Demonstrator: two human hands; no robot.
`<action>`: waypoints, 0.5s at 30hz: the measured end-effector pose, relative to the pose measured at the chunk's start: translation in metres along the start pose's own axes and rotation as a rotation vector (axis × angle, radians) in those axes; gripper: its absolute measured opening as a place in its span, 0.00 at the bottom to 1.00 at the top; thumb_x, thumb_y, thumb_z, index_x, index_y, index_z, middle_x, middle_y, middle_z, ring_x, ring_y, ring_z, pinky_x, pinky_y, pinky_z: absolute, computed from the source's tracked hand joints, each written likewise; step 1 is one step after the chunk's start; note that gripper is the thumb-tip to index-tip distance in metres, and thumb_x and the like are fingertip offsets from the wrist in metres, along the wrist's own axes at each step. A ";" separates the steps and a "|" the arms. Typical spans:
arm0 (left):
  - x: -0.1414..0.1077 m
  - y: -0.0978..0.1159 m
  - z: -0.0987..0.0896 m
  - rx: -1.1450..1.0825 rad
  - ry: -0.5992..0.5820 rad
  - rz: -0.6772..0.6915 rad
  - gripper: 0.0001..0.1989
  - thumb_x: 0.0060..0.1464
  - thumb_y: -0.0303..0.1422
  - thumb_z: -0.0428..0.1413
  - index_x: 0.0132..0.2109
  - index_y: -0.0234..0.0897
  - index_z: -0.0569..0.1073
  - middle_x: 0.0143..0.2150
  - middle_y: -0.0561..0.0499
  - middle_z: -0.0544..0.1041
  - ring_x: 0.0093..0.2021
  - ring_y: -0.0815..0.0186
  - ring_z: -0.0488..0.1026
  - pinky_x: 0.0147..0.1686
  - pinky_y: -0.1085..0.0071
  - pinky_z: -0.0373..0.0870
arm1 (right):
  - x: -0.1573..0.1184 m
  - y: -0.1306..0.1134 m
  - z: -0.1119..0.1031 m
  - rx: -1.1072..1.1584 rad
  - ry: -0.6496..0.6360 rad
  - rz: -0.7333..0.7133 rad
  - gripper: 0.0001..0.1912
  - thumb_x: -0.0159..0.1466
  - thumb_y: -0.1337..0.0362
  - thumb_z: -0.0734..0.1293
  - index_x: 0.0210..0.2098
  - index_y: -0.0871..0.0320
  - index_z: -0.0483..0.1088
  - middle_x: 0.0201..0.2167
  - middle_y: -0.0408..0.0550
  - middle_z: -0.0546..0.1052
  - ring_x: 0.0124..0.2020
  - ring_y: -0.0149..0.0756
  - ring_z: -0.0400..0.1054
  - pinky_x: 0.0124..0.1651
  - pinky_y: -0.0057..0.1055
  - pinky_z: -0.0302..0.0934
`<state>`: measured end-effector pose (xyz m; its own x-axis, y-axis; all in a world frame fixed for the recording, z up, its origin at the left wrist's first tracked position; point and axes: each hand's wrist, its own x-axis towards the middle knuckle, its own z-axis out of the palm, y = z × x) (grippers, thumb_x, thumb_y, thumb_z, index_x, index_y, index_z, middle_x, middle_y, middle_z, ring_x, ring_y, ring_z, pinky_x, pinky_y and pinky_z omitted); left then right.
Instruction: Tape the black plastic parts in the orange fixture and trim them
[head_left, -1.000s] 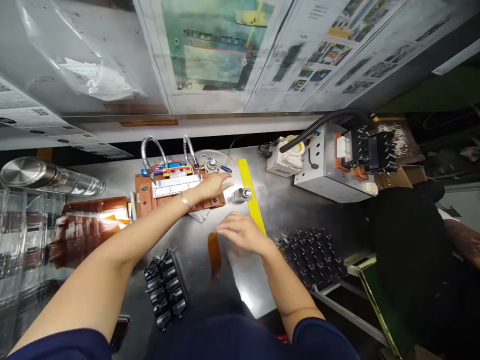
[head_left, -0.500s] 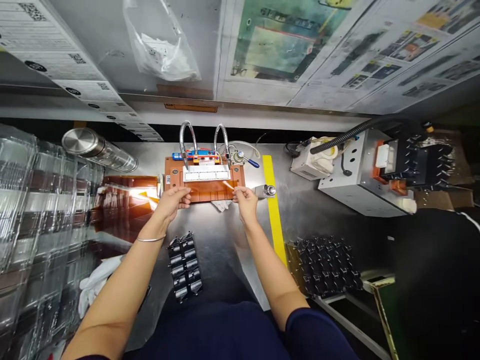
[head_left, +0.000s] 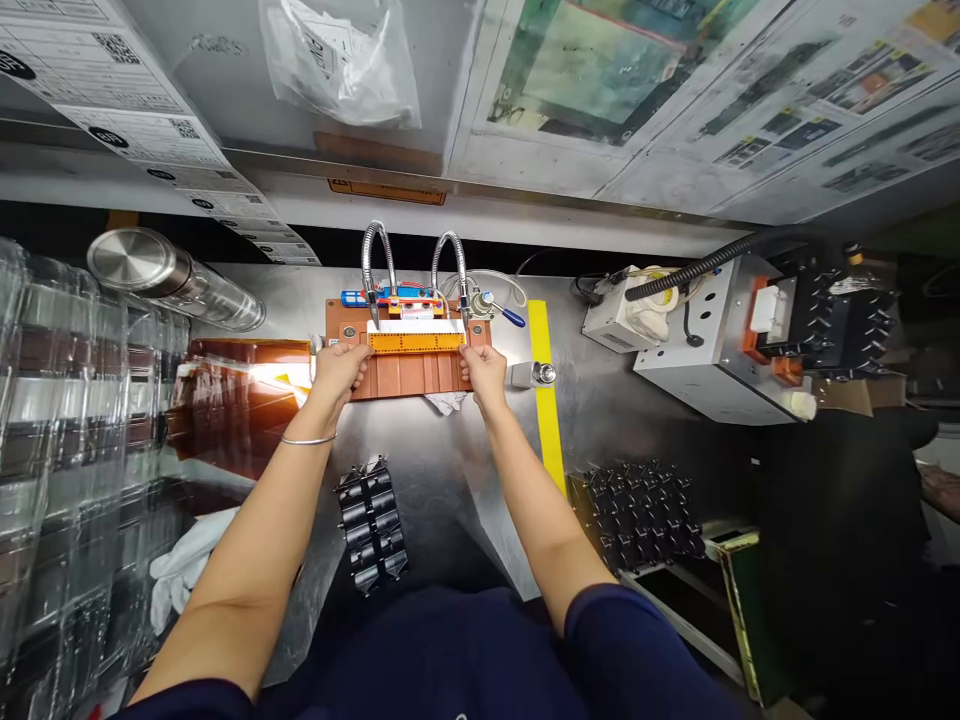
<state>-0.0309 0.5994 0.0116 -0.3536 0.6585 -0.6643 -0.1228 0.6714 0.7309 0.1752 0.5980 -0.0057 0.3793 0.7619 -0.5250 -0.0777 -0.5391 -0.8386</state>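
An amber see-through film strip [head_left: 417,344] is stretched between my two hands, over the dotted white plate [head_left: 431,326] of a brown fixture block [head_left: 405,378]. My left hand [head_left: 342,370] pinches the strip's left end, fingers closed. At its right end my right hand [head_left: 484,370] pinches it the same way. Two bent metal hoses [head_left: 367,255] arch down to the back of the plate. Behind it sit a blue part [head_left: 360,298] and a clamp with a blue handle [head_left: 513,317]. Whether the strip lies fully flat cannot be made out.
Amber sheets [head_left: 232,395] and clear plastic trays [head_left: 67,450] stand at the left, near a metal flask [head_left: 172,280]. Black moulded parts lie in a small row [head_left: 373,525] and a larger group [head_left: 637,515]. A grey machine [head_left: 697,375] stands right of the yellow tape [head_left: 546,400].
Both hands have moved the amber strip away from me, from the front of the block onto the dotted white plate, which now shows orange through it. The camera view has shifted slightly.
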 end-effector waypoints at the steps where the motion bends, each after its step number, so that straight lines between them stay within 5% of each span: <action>1: 0.000 0.000 0.000 0.002 -0.006 -0.001 0.09 0.39 0.28 0.57 0.20 0.38 0.62 0.11 0.60 0.60 0.10 0.76 0.53 0.09 0.80 0.47 | 0.001 0.000 0.000 -0.008 -0.002 0.008 0.13 0.52 0.62 0.69 0.19 0.56 0.61 0.12 0.34 0.66 0.13 0.22 0.57 0.16 0.20 0.53; 15: 0.001 -0.002 -0.002 -0.015 -0.034 0.011 0.09 0.36 0.29 0.57 0.20 0.38 0.62 0.11 0.60 0.60 0.10 0.76 0.52 0.09 0.79 0.45 | 0.003 -0.006 0.000 -0.018 -0.014 0.070 0.13 0.54 0.65 0.69 0.19 0.57 0.61 0.11 0.34 0.67 0.12 0.21 0.57 0.15 0.19 0.51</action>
<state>-0.0326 0.5983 0.0094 -0.3233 0.6769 -0.6613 -0.1333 0.6593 0.7400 0.1772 0.6037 -0.0027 0.3607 0.7267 -0.5846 -0.0873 -0.5978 -0.7969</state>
